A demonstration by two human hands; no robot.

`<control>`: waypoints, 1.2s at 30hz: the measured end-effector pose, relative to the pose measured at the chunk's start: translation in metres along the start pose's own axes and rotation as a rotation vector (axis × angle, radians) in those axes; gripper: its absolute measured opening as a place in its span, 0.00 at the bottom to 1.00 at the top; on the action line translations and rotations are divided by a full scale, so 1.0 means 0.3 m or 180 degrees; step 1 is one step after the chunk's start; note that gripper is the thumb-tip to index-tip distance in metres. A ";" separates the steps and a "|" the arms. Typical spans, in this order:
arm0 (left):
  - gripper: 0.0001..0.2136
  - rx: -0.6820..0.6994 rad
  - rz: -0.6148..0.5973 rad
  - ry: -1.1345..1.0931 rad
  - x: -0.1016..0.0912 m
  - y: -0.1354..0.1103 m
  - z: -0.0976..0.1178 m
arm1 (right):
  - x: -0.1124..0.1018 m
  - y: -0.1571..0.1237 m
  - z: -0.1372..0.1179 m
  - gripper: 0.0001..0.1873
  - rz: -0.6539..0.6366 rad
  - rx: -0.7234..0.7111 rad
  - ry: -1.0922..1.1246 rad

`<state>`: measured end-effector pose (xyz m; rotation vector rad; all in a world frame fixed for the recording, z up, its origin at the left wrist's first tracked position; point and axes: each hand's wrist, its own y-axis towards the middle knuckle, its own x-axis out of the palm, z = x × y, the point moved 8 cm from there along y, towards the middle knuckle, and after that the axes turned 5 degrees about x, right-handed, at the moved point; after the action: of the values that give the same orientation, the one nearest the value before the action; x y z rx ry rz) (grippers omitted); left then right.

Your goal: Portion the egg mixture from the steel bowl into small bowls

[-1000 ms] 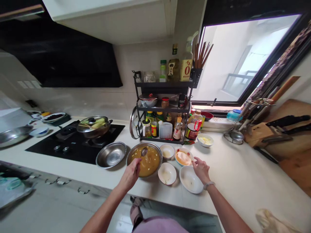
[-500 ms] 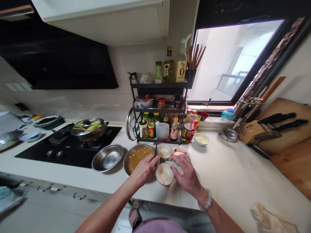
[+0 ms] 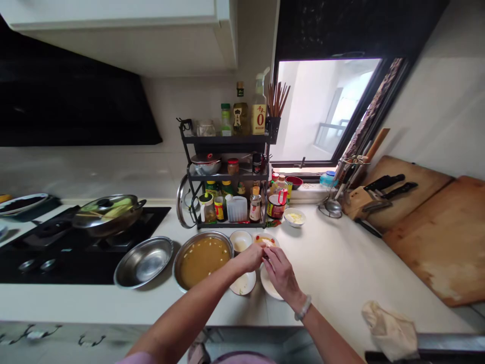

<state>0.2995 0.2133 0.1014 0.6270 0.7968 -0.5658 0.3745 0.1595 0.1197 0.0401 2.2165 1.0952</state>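
My left hand and my right hand meet over the bowls, their fingertips together. Both are closed, and whatever is between the fingers is hidden. Just behind them sits a bowl of orange-red liquid with something pale in it. A white plate lies partly under my right hand. To the left are a nearly bare small bowl and another small bowl with green scraps, partly covered by my left wrist. A wide metal basin of brown liquid with pale bits stands beside my left forearm.
A metal bowl stands near the stove, which carries a lidded pan. Behind the bowls is a black condiment rack. A bowl of pale yellow pieces, knife block, cutting board and cloth are rightward.
My left hand has moved right, away from the basin, where it held a dark-handled metal spoon. That spoon is out of sight now. My right hand has closed against the left; the view has turned right.
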 end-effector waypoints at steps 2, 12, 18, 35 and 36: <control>0.09 0.0029 -0.0025 0.0050 0.017 0.025 -0.005 | 0.000 0.000 0.035 0.18 0.0014 0.0148 0.0064; 0.14 -0.1286 0.1261 -0.0993 -0.107 -0.282 -0.115 | -0.024 0.046 0.232 0.14 -0.0231 0.0859 -0.0108; 0.15 -0.3023 0.3237 -0.1308 -0.204 -0.958 -0.242 | -0.059 0.008 0.297 0.15 -0.0147 0.1095 0.0225; 0.05 -0.3692 0.3872 -0.3195 -0.086 -1.194 -0.447 | -0.137 -0.153 0.420 0.19 0.1418 0.3293 0.1318; 0.05 -0.3662 0.3828 -0.3266 -0.082 -1.194 -0.457 | -0.140 -0.154 0.408 0.18 0.1517 0.3318 0.1417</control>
<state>-0.0191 0.0702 -0.0587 -0.3435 -0.3589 0.6838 0.4887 0.2023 0.0561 0.8689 3.0390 0.0138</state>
